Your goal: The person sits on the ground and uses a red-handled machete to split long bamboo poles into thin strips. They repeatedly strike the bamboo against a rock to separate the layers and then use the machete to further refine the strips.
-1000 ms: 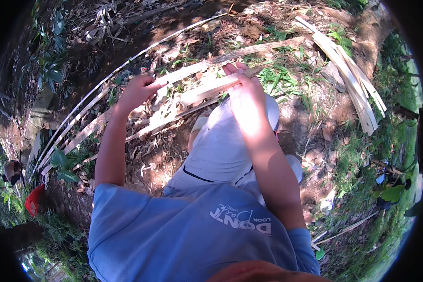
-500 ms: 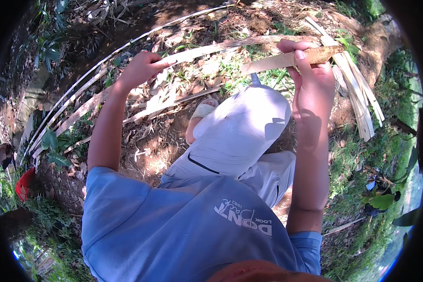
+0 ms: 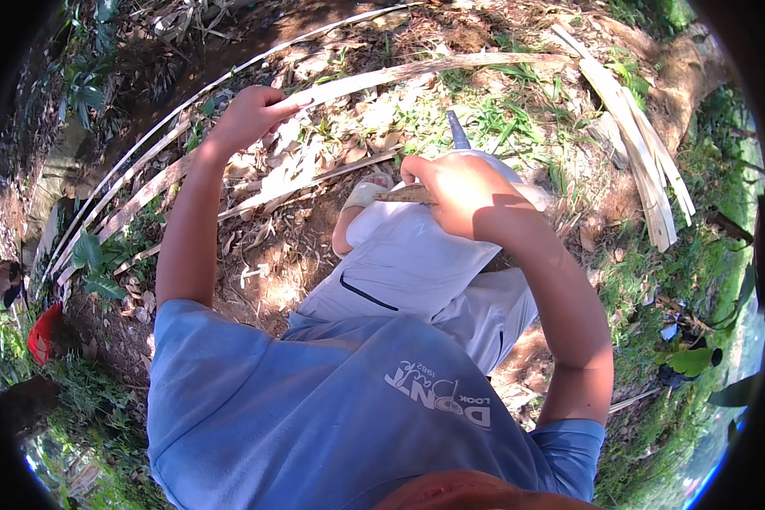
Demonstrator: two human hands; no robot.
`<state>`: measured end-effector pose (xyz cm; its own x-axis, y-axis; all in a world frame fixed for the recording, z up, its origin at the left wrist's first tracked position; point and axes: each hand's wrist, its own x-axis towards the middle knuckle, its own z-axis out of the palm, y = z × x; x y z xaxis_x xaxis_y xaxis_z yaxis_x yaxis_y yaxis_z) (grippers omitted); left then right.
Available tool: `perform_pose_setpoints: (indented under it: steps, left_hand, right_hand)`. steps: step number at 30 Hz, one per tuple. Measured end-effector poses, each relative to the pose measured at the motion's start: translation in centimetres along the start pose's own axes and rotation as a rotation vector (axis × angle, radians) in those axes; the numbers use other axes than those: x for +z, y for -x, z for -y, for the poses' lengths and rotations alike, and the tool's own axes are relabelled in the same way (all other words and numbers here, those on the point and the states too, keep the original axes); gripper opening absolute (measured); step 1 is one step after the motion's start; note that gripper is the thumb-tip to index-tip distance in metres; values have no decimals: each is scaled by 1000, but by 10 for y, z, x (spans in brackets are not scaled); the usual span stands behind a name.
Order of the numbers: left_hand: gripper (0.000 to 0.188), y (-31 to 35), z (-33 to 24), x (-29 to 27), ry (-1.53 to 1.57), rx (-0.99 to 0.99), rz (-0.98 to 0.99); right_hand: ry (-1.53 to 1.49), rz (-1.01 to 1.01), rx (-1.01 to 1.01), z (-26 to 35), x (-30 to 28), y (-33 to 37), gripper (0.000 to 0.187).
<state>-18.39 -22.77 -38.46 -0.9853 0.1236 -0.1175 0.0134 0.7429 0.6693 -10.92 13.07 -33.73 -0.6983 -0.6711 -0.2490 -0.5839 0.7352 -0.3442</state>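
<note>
My left hand (image 3: 259,117) is closed round a long, pale, flat strip of split wood or bamboo (image 3: 399,75), thumb along its upper face. The strip runs from the lower left, through the hand, and off to the far right. My right hand (image 3: 461,189) is curled over my raised knee in the light trousers (image 3: 416,246). It grips a flat, knife-like tool (image 3: 410,195), whose brown part shows left of the fingers and a pale end shows right of the wrist; the hand hides its middle. Past the knee, a blue-grey tapering piece (image 3: 458,129) sticks out.
Several more pale strips (image 3: 127,212) lie at the left, and another bundle (image 3: 633,140) lies at the right. A thick root or trunk (image 3: 688,81) stands behind that bundle. Leafy plants (image 3: 89,255) and a red object (image 3: 44,333) are at the left. Dry leaves cover the ground.
My right hand has come down and left from beside the strip to my knee, turning over with the tool. The left hand stays on the strip, slightly raised; the strip's far end has lifted slightly.
</note>
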Motion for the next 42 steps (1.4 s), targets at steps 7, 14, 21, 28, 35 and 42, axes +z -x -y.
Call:
perform_pose_setpoints:
  steps: [7, 14, 21, 28, 35, 42]
  left_hand:
    - [41, -3, 7, -4, 6, -13, -13]
    - [38, -5, 8, -7, -37, -28, 8]
    - [40, -7, 12, -2, 44, -25, 36]
    - [39, -9, 18, -1, 37, -22, 37]
    - [41, -9, 11, -1, 32, -18, 21]
    - [43, -11, 9, -8, -62, -47, -68]
  right_hand:
    - [-181, -157, -88, -16, 21, 4, 111]
    - [20, 80, 270, -8, 8, -2, 118]
    - [-261, -422, 80, -41, 23, 5, 126]
    - [-179, -115, 446, -33, 4, -4, 124]
    - [-242, -481, 177, -91, 29, -17, 110]
    - [-239, -201, 295, -113, 26, -34, 100]
